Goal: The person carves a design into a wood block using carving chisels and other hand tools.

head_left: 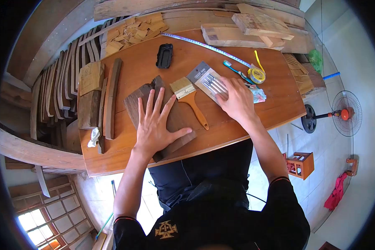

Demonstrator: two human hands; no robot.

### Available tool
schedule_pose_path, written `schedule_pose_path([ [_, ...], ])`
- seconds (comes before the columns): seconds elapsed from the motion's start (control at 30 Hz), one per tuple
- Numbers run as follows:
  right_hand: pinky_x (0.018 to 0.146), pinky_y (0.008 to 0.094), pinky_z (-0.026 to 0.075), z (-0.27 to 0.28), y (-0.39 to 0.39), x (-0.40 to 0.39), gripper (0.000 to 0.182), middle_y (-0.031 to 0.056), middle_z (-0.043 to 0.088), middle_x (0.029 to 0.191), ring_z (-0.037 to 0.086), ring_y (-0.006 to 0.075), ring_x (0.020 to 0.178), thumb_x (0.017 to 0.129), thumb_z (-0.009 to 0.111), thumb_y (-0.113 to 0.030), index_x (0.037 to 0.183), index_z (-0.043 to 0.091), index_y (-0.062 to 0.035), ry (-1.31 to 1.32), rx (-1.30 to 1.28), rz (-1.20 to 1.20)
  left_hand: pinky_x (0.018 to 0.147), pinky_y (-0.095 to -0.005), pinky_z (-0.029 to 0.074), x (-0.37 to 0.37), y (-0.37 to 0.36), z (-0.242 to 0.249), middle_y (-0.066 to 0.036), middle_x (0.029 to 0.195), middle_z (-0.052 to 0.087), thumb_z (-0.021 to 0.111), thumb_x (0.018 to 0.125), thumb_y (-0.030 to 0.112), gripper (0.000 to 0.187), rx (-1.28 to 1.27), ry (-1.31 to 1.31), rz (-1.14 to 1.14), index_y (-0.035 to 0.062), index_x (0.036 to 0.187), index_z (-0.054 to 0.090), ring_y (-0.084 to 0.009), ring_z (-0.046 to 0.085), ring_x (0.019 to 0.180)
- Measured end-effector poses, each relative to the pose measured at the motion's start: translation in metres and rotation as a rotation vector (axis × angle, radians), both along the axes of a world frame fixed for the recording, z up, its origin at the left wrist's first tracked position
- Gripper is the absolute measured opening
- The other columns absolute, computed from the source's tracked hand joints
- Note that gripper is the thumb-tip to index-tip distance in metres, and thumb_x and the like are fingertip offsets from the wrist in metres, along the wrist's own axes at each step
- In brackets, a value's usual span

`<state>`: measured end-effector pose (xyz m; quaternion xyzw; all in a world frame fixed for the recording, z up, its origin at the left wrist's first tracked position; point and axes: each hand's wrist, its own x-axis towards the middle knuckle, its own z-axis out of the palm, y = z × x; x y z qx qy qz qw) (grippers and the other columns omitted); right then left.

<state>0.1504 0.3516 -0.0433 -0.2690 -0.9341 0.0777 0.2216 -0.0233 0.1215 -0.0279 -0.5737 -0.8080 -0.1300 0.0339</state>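
My left hand (156,125) lies flat with spread fingers on a dark wooden board (178,114), whose far edge is ragged. Just right of the board rests a paintbrush (191,103) with pale bristles and an orange-brown handle. My right hand (239,100) is curled over the near end of a carded pack of slim metal-tipped tools (207,80), thumb and fingers on it; the exact kind of tool is too small to tell. Beside that hand are a toothbrush (237,71) and a small patterned packet (259,96), partly covered.
A tape measure (256,75) lies with its blade stretched across the wooden table (225,125). A black tray (164,56) sits at the back. Wood strips (113,100) and a block (89,108) line the left side. Planks surround the far edge; a fan (346,113) stands right.
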Motion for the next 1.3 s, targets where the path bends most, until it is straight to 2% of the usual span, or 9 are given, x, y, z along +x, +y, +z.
schedule_pose_path([
  [0.2,0.094,0.037,0.054,0.012,0.004,0.004,0.052,0.0129,0.069,0.116,0.066,0.0254,0.109,0.087,0.069,-0.014,0.137,0.059,-0.0015,0.309,-0.441,0.166,0.124,-0.0592,0.021,-0.012,-0.002,0.011,-0.022,0.158,0.042,0.07,0.087,0.065,0.085,0.001,-0.09,-0.05,0.0092,0.149,0.052,-0.0414,0.035,0.15],
  [0.3,0.099,0.0341,0.051,0.012,0.005,-0.014,0.052,0.012,0.067,0.128,0.064,0.0201,0.115,0.095,0.056,-0.012,0.145,0.053,0.0002,0.552,-1.452,0.446,0.119,-0.0519,0.034,-0.032,0.02,0.027,-0.021,0.157,0.044,0.074,0.094,0.04,0.07,0.268,-0.763,-0.017,0.0036,0.149,0.049,-0.0375,0.045,0.144],
  [0.4,0.104,0.035,0.051,-0.001,-0.003,-0.037,0.054,0.0135,0.063,0.14,0.063,0.0203,0.125,0.107,0.045,-0.031,0.15,0.047,0.0024,0.56,-1.831,0.502,0.094,-0.0432,0.057,-0.043,0.057,0.03,-0.024,0.128,0.065,0.076,0.096,0.023,0.057,0.692,-1.04,-0.087,-0.0056,0.139,0.052,-0.0271,0.067,0.114],
  [0.53,0.101,0.0352,0.053,0.01,-0.006,-0.068,0.061,0.0139,0.063,0.139,0.066,0.02,0.122,0.109,0.043,-0.044,0.149,0.048,0.002,0.423,-1.951,0.601,0.059,-0.0296,0.058,-0.081,0.067,0.045,-0.015,0.104,0.074,0.073,0.098,0.019,0.04,0.521,-1.328,-0.025,-0.0048,0.127,0.058,-0.0173,0.072,0.083],
  [0.63,0.092,0.0308,0.054,0.026,-0.007,-0.078,0.049,0.0118,0.072,0.123,0.069,0.0146,0.106,0.104,0.061,-0.037,0.134,0.061,0.0022,0.166,-1.197,0.625,0.046,-0.0241,0.053,-0.089,0.069,0.032,-0.01,0.095,0.075,0.071,0.099,0.016,0.029,0.671,-1.322,-0.02,-0.0036,0.119,0.062,-0.0133,0.07,0.071],
  [0.87,0.085,0.0305,0.054,0.011,-0.015,-0.083,0.041,0.0121,0.075,0.11,0.07,0.0144,0.096,0.102,0.066,-0.028,0.129,0.063,0.0037,0.183,-1.141,0.581,0.074,-0.0274,0.057,-0.093,0.056,-0.004,-0.01,0.107,0.073,0.07,0.1,0.012,0.032,0.741,-1.384,0.0,-0.0032,0.126,0.06,-0.0132,0.07,0.094],
  [1.07,0.078,0.0305,0.055,0.013,-0.017,-0.075,0.033,0.0131,0.075,0.101,0.072,0.0177,0.087,0.101,0.067,-0.02,0.124,0.065,0.0039,0.197,-0.94,0.572,0.076,-0.0301,0.06,-0.087,0.051,0.002,-0.013,0.105,0.072,0.064,0.099,0.004,0.034,0.751,-1.231,0.067,-0.0081,0.13,0.056,-0.0173,0.071,0.096],
  [1.2,0.064,0.042,0.056,0.015,-0.024,-0.077,0.038,0.0267,0.073,0.094,0.073,0.0396,0.075,0.101,0.067,-0.026,0.123,0.065,0.0039,0.166,-0.459,0.52,0.076,-0.0306,0.063,-0.084,0.046,0.002,-0.016,0.105,0.072,0.062,0.098,-0.001,0.033,0.863,-1.22,0.15,-0.0138,0.127,0.057,-0.0185,0.073,0.085],
  [1.3,0.063,0.0414,0.056,0.021,-0.037,-0.078,0.038,0.0265,0.073,0.096,0.072,0.0403,0.074,0.101,0.066,-0.028,0.123,0.066,0.0025,0.333,-0.355,0.584,0.077,-0.0311,0.063,-0.081,0.044,-0.003,-0.016,0.106,0.073,0.061,0.097,-0.003,0.029,0.937,-1.219,0.157,-0.0146,0.124,0.059,-0.0188,0.073,0.088],
])
